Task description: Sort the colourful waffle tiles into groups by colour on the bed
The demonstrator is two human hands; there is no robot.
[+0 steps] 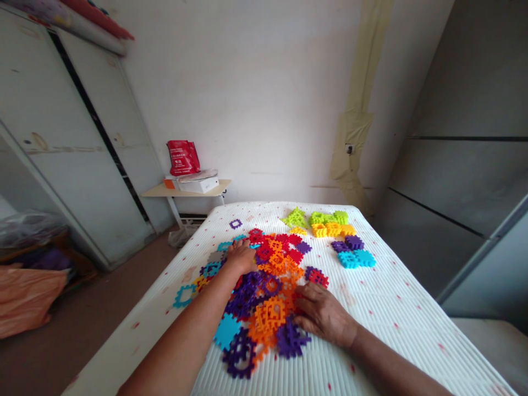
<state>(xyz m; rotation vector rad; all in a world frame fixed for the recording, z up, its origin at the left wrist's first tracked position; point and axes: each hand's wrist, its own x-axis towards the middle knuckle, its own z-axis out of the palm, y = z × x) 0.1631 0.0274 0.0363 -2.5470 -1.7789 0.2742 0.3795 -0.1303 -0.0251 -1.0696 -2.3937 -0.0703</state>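
Observation:
A mixed pile of notched plastic building tiles [272, 319] in orange, purple, red and turquoise lies on the covered table. My left hand [243, 257] rests over the pile's far left part, fingers stretched forward and down onto the tiles; what lies under its fingertips is hidden. At the pile's right edge is my right hand [324, 313], its fingers apart and touching orange and purple tiles. Just beyond it sits a small red and purple tile group [317, 276]. Near my left forearm are a turquoise frame tile [184, 296] and a solid turquoise tile [227, 331].
Sorted by colour at the far right are green tiles [330, 218], yellow tiles [332, 229], purple tiles [348, 244] and turquoise tiles [357, 259]. A lone purple frame [235, 224] lies far left. Behind stands a small side table [157, 191] with a red bag [182, 158].

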